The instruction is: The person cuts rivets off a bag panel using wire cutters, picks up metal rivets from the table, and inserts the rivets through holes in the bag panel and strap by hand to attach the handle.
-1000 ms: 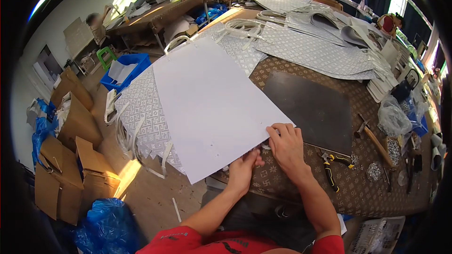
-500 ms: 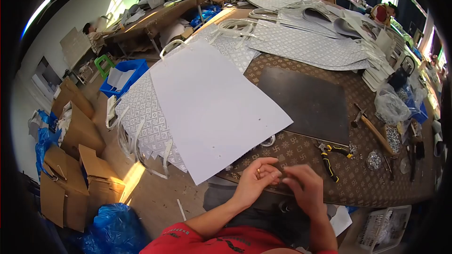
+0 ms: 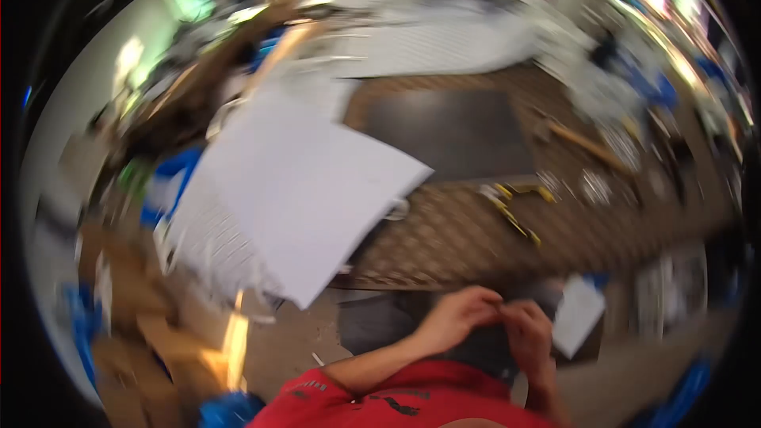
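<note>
My left hand (image 3: 461, 319) and my right hand (image 3: 526, 331) meet at the fingertips in front of my body, below the table's front edge. Fingers on both are closed; whatever they pinch, if anything, is too small and blurred to make out. A white sheet (image 3: 297, 182) lies on the left part of the table, out of my hands' reach, over silver-patterned pieces (image 3: 210, 222). Pliers with yellow and black handles (image 3: 514, 214) rest on the brown patterned cloth (image 3: 444, 230), above my right hand.
A dark flat board (image 3: 448, 135) and a hammer (image 3: 583, 143) lie farther back. More patterned pieces (image 3: 436, 43) cover the far side. Cardboard boxes (image 3: 135, 285) stand on the floor at left. A pale basket (image 3: 674, 293) is at lower right.
Both hands have let go of the sheet's near edge and come together close to my body. The view has turned, shifting the table's contents left and up, with blur.
</note>
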`<state>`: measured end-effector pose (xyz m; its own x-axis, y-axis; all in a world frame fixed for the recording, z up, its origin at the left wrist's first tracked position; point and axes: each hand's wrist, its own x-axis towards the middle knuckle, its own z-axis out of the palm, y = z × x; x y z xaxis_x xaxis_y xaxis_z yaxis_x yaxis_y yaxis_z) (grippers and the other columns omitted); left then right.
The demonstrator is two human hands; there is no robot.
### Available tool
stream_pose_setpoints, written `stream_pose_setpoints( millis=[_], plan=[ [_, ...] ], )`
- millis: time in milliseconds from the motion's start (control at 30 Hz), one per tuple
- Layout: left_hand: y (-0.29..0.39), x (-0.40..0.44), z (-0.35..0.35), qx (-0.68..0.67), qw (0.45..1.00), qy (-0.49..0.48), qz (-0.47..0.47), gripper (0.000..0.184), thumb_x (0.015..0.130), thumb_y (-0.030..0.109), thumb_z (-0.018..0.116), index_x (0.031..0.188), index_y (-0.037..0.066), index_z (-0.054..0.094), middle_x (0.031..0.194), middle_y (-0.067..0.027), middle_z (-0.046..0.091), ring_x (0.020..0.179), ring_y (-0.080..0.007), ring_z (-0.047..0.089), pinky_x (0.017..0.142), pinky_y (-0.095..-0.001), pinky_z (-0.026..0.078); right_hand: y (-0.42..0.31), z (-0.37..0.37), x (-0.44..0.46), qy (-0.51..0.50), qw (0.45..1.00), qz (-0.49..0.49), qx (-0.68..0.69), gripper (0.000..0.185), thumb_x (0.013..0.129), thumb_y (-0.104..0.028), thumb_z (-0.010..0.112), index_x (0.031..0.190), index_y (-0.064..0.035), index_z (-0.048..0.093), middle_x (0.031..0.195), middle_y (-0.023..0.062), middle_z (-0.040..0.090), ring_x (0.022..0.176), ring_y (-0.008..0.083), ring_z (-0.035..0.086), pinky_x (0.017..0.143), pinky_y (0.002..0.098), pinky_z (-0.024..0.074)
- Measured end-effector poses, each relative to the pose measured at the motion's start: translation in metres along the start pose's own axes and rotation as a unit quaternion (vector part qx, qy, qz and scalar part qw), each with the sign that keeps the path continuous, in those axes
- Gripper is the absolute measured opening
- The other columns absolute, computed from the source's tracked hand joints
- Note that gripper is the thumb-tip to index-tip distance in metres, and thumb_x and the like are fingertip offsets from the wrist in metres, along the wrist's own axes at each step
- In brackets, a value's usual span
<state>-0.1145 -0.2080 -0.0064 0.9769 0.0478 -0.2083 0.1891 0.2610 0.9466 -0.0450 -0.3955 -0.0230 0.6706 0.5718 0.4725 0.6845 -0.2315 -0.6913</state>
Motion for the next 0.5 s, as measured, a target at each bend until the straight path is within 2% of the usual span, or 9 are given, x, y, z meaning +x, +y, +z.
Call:
stream_pose_setpoints(
  millis=[67, 100, 133, 167, 233, 267, 367, 400, 500],
  plan=[
    [0.002, -0.01, 0.012, 0.07, 0.997, 0.01, 0.002, 0.024, 0.098, 0.002, 0.064, 0.122, -0.002, 0.064, 0.107, -0.0112, 0.073, 0.098, -0.015, 0.07, 0.089, -0.0286, 0.056, -0.005, -0.008, 0.0, 0.04, 0.999, -0.017, -0.032, 0.019, 0.08, -0.003, 0.072, 0.098, -0.0094, 0.074, 0.09, 0.0096, 0.071, 0.081, 0.0296, 0.069, 0.072, 0.0385, 0.0554],
    [0.009, -0.009, 0.013, 0.13, 0.991, -0.002, 0.005, 0.024, 0.098, 0.002, 0.064, 0.121, -0.002, 0.065, 0.108, -0.0111, 0.073, 0.098, -0.016, 0.07, 0.089, -0.029, 0.056, -0.007, -0.009, -0.007, 0.048, 0.997, -0.025, -0.054, 0.015, 0.084, -0.004, 0.074, 0.099, -0.0061, 0.073, 0.092, 0.0112, 0.07, 0.082, 0.0289, 0.068, 0.071, 0.0388, 0.0557],
    [0.013, -0.011, 0.02, 0.161, 0.987, 0.005, -0.023, 0.022, 0.097, 0.002, 0.065, 0.118, -0.002, 0.065, 0.108, -0.0112, 0.073, 0.097, -0.0167, 0.07, 0.089, -0.0296, 0.056, -0.009, -0.006, -0.021, 0.035, 0.998, 0.012, -0.047, 0.017, 0.082, -0.006, 0.075, 0.098, -0.0061, 0.071, 0.091, 0.0105, 0.07, 0.082, 0.0281, 0.068, 0.069, 0.0388, 0.0548],
    [0.009, -0.008, 0.025, 0.188, 0.981, 0.02, -0.035, 0.02, 0.096, 0.002, 0.066, 0.116, -0.002, 0.066, 0.107, -0.0113, 0.073, 0.096, -0.0174, 0.07, 0.089, -0.0302, 0.056, -0.012, -0.005, -0.023, 0.089, 0.991, -0.019, -0.099, 0.016, 0.08, -0.009, 0.075, 0.095, -0.0067, 0.071, 0.089, 0.0092, 0.068, 0.08, 0.0288, 0.067, 0.068, 0.0393, 0.0535],
    [-0.031, 0.002, 0.04, 0.026, 0.997, 0.021, -0.065, 0.02, 0.094, -0.002, 0.062, 0.114, -0.002, 0.065, 0.109, -0.0125, 0.071, 0.099, -0.0198, 0.069, 0.088, -0.032, 0.058, -0.016, 0.003, -0.045, 0.133, 0.979, 0.084, -0.128, 0.011, 0.08, -0.012, 0.072, 0.088, -0.0072, 0.066, 0.093, 0.0081, 0.065, 0.085, 0.0288, 0.064, 0.07, 0.04, 0.0532],
    [-0.059, 0.003, 0.046, 0.026, 0.997, -0.006, -0.076, 0.02, 0.094, -0.002, 0.062, 0.114, -0.002, 0.065, 0.109, -0.0125, 0.071, 0.099, -0.0198, 0.069, 0.088, -0.032, 0.058, -0.01, 0.004, -0.07, 0.145, 0.973, 0.104, -0.145, 0.011, 0.08, -0.012, 0.072, 0.088, -0.0072, 0.066, 0.093, 0.0081, 0.065, 0.085, 0.0288, 0.064, 0.07, 0.04, 0.0532],
    [-0.128, 0.007, 0.029, -0.185, 0.953, -0.006, -0.24, 0.026, 0.092, -0.007, 0.059, 0.117, -0.003, 0.062, 0.11, -0.0123, 0.068, 0.101, -0.023, 0.068, 0.09, -0.0363, 0.06, 0.013, 0.041, -0.105, 0.114, 0.939, 0.3, -0.127, 0.013, 0.081, -0.01, 0.07, 0.092, -0.0061, 0.066, 0.095, 0.0103, 0.062, 0.088, 0.0305, 0.062, 0.076, 0.0409, 0.0527],
    [-0.137, 0.016, 0.031, -0.181, 0.954, -0.007, -0.24, 0.026, 0.092, -0.007, 0.059, 0.117, -0.003, 0.062, 0.11, -0.0123, 0.068, 0.101, -0.023, 0.068, 0.09, -0.0363, 0.06, 0.022, 0.039, -0.111, 0.117, 0.938, 0.3, -0.125, 0.013, 0.081, -0.01, 0.07, 0.092, -0.0061, 0.066, 0.095, 0.0103, 0.062, 0.088, 0.0305, 0.062, 0.076, 0.0409, 0.0527],
    [-0.157, 0.005, 0.014, -0.162, 0.936, -0.039, -0.311, 0.034, 0.089, -0.009, 0.059, 0.122, -0.001, 0.059, 0.115, -0.0124, 0.064, 0.106, -0.0232, 0.066, 0.094, -0.0371, 0.059, 0.02, 0.052, -0.148, 0.175, 0.964, 0.202, -0.002, 0.014, 0.082, -0.009, 0.069, 0.096, -0.0051, 0.066, 0.098, 0.0126, 0.062, 0.093, 0.0329, 0.061, 0.084, 0.0401, 0.0517]
  ],
)
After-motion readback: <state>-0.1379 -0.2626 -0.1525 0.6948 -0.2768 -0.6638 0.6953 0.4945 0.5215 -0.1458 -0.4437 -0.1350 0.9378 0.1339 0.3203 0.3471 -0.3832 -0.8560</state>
